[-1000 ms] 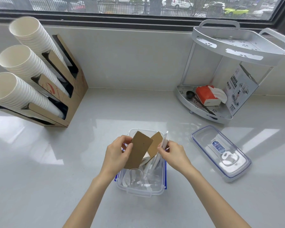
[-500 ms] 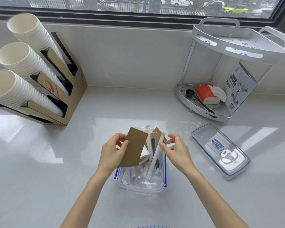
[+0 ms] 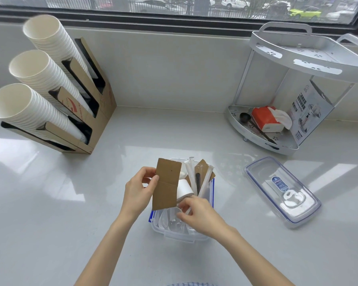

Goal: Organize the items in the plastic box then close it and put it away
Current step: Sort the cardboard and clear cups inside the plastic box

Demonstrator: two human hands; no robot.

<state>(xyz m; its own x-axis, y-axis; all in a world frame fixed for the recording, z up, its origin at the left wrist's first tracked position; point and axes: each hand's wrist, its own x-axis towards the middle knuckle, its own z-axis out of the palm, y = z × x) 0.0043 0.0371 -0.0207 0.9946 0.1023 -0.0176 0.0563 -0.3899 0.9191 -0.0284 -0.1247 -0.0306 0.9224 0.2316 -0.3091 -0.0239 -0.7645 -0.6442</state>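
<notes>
Counter (image 3: 50,203): pale grey, smooth and glossy, mirroring window light. Plastic box (image 3: 180,234): clear, shiny plastic with blue clips. Lid (image 3: 281,193): the same clear glossy plastic, blue seal along the rim, small printed label. Cardboard sleeve (image 3: 166,186): matt brown paperboard, creased across the middle. Wrapped straws (image 3: 205,182): white paper wrappers, matt. Paper cups (image 3: 35,73): white, matt, ribbed where stacked. Cup dispenser (image 3: 95,112): matt brown corrugated cardboard with red print. Corner rack (image 3: 298,56): white-coated, satin finish, perforated shelves. Tissue pack (image 3: 265,118): glossy red wrapper, soft white tissue showing.
</notes>
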